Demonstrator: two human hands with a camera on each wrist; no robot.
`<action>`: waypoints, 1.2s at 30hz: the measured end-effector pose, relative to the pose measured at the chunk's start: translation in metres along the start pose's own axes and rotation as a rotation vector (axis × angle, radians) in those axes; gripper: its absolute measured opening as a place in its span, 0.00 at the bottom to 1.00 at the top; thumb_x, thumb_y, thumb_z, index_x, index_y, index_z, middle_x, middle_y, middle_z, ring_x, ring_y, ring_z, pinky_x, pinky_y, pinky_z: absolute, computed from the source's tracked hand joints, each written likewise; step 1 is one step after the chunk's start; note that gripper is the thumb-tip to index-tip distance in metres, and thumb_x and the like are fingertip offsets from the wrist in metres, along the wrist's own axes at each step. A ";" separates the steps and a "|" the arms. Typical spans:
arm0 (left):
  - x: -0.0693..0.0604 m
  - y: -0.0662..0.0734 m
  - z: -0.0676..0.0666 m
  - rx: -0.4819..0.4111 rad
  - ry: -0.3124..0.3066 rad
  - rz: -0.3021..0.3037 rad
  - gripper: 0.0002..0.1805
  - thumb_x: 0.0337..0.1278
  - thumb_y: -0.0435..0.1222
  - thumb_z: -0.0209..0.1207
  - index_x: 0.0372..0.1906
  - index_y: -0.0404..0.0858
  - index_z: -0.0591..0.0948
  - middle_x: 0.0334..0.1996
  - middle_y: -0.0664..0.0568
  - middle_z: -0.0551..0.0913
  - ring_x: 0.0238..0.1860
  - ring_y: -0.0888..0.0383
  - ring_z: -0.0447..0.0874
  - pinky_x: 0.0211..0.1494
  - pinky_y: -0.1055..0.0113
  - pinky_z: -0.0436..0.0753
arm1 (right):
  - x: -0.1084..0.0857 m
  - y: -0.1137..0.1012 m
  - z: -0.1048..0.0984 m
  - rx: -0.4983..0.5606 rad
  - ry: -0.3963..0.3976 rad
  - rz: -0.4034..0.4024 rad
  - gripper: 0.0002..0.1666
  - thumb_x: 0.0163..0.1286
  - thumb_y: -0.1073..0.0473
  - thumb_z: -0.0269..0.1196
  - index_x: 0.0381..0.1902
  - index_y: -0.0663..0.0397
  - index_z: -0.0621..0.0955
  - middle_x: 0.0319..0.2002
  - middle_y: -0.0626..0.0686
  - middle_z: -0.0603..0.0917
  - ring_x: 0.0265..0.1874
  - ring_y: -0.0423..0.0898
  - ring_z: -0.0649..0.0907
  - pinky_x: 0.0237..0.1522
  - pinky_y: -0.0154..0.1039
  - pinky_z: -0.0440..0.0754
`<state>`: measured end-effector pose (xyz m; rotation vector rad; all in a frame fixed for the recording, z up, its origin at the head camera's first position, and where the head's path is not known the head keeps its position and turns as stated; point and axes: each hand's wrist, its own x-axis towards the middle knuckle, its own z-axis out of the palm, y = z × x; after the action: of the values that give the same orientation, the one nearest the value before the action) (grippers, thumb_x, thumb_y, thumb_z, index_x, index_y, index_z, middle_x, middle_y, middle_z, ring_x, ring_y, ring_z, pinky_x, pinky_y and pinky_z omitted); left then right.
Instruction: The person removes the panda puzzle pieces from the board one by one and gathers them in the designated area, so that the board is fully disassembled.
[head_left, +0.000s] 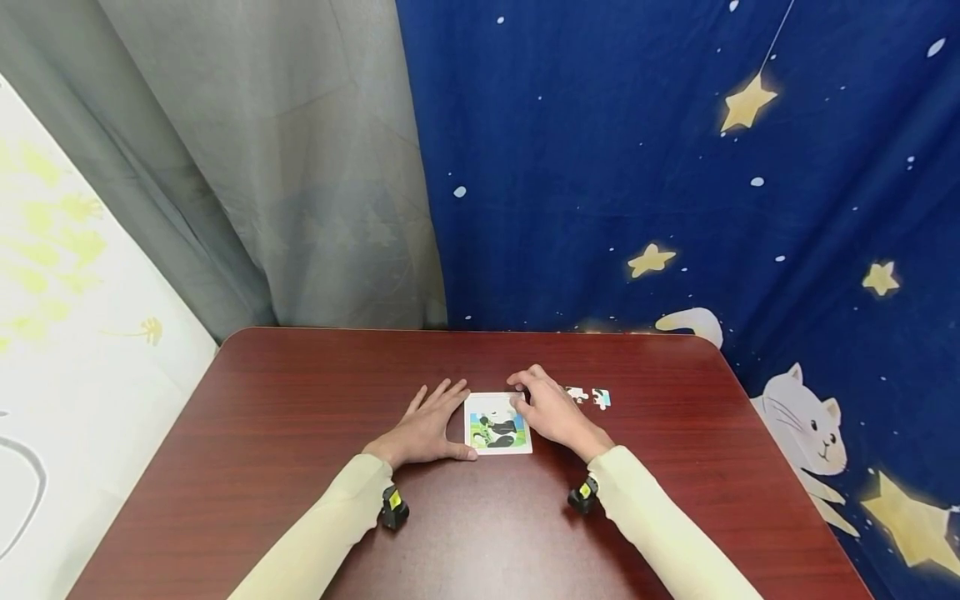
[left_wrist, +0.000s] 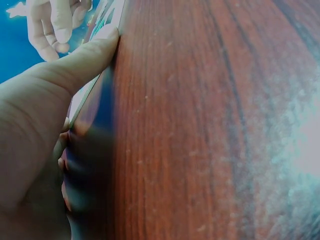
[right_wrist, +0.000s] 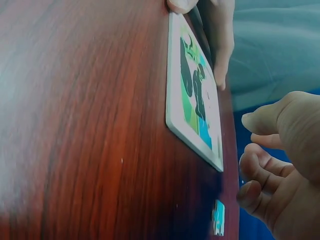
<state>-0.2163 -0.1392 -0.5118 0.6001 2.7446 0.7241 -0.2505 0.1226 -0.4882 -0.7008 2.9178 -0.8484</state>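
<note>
A square white-framed panda puzzle (head_left: 498, 451) lies flat on the table, its white edge (right_wrist: 174, 80) nearest in the right wrist view. My left hand (head_left: 425, 429) spreads around its left side: the thumb (left_wrist: 92, 57) touches the near-left corner and the fingertips rest by the far-left corner. Over the far-right corner hovers my right hand (head_left: 553, 412), fingers loosely bent. The right wrist view shows its thumb and fingers (right_wrist: 257, 172) apart with nothing visible between them.
Two loose puzzle pieces (head_left: 577, 394) (head_left: 602, 398) lie right of the puzzle, beyond the right hand. The reddish-brown table (head_left: 300, 433) ends in front of grey and blue starry curtains (head_left: 562, 167). Black wrist cameras sit under both sleeves.
</note>
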 end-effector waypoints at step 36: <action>-0.001 -0.002 0.002 -0.009 0.002 0.014 0.63 0.52 0.66 0.73 0.86 0.41 0.59 0.89 0.50 0.52 0.90 0.45 0.42 0.89 0.36 0.38 | 0.014 -0.030 0.024 -0.002 -0.250 -0.039 0.16 0.65 0.52 0.76 0.45 0.52 0.85 0.41 0.48 0.83 0.38 0.41 0.81 0.43 0.41 0.80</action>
<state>-0.2157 -0.1407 -0.5144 0.6175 2.7398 0.7403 -0.2477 0.0821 -0.4915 -0.8019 2.6916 -0.7036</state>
